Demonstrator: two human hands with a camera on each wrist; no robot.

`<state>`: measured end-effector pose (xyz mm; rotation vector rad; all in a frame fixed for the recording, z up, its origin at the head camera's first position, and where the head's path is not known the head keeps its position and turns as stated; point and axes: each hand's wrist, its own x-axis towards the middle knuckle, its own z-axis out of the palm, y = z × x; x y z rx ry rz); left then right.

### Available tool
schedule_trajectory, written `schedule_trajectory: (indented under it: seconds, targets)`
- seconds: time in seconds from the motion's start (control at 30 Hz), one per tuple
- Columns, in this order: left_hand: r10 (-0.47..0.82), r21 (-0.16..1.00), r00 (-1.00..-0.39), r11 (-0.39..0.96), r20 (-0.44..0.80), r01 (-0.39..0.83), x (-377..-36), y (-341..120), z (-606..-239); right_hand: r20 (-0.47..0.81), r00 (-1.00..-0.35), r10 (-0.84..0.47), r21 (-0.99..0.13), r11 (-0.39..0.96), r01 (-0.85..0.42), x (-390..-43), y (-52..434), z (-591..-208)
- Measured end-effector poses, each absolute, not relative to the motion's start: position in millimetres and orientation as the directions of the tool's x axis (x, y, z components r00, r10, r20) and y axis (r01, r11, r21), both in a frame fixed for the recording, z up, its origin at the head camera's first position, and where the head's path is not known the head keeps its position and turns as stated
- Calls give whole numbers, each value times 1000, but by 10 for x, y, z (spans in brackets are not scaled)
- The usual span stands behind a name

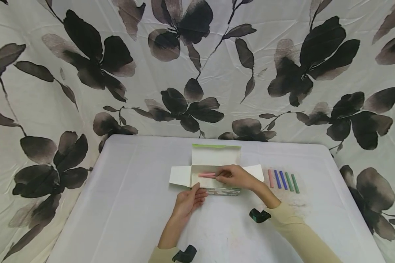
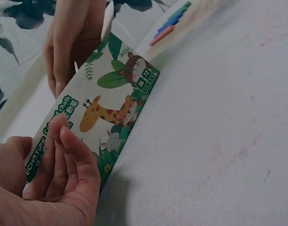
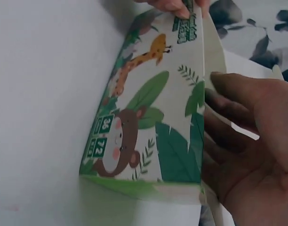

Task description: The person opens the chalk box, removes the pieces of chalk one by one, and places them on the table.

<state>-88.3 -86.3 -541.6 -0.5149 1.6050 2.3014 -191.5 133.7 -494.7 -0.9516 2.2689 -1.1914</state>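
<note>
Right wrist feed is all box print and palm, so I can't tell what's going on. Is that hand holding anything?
Observer: Yes. On the head view the right hand reaches into the open chalk box and pinches a pink chalk stick.
Operator: Any chalk outside the box?
Observer: Five sticks in a row on the table, to the right of the box: one pink, two blue, two green.
Operator: Left hand?
Observer: The left hand rests its fingers against the box's near printed side; the left wrist view shows the fingers laid straight along it.
</note>
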Motion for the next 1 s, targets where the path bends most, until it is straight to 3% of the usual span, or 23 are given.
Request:
schedule_trajectory:
  seconds: [0.33, 0.5, 0.73, 0.87, 1.0]
  targets:
    - [36, 837, -900, -355, -434, -418, -870, -859, -5428, -169, -611, -774, -669, 545, -506, -1956, 1161, -5014]
    - [31, 836, -901, -362, -432, -413, -877, -857, -5427, -300, -580, -758, -666, 601, -442, -2007, 1079, -4988]
    - [24, 835, -903, -371, -430, -407, -865, -847, -5423, -394, -487, -779, -677, 605, -420, -2081, 995, -4969]
    - [20, 835, -903, -373, -430, -406, -860, -842, -5414, -402, -458, -793, -674, 595, -438, -2112, 970, -4986]
    - [15, 835, -901, -368, -435, -409, -856, -858, -5413, -354, -478, -804, -679, 572, -460, -2112, 980, -4980]
